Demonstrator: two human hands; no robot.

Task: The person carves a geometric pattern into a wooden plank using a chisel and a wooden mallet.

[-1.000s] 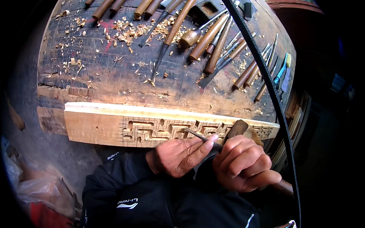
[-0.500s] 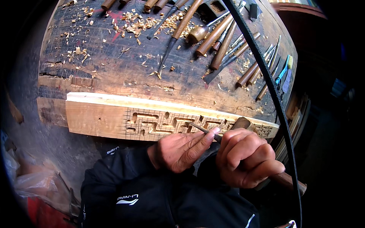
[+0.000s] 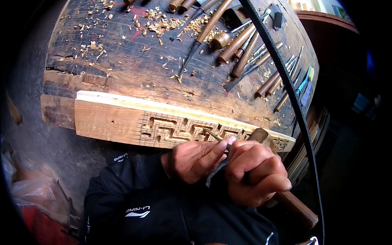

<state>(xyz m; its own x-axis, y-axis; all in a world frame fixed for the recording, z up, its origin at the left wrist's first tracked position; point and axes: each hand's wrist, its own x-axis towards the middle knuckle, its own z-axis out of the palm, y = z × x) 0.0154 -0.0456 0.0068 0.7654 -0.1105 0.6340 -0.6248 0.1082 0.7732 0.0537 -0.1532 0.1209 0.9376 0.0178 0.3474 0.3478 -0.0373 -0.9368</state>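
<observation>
A long pale wooden board (image 3: 108, 120) stands on edge along the near side of the bench, its face pencilled with a grid and cut with angular grooves. The metal tip of a chisel (image 3: 211, 133) sits at one of these grooves. My left hand (image 3: 196, 161) pinches the chisel's shaft between thumb and fingertips, close to the board. My right hand (image 3: 257, 173) is wrapped round the tool behind it. A thick brown wooden handle (image 3: 300, 210) sticks out below that fist. Beyond my right knuckles shows a brown wooden piece (image 3: 258, 134); whether it belongs to the tool I cannot tell.
Several wooden-handled chisels (image 3: 245, 57) lie across the far right of the worn bench (image 3: 134, 69). Curled shavings (image 3: 163, 26) are scattered there. A blue brush (image 3: 304, 83) lies by the right edge. A black cord (image 3: 296, 98) crosses the view.
My right hand and the brown handle have shifted left and slightly down. The chisel tip stays at the grooves. The whole view has shifted a little, too.
</observation>
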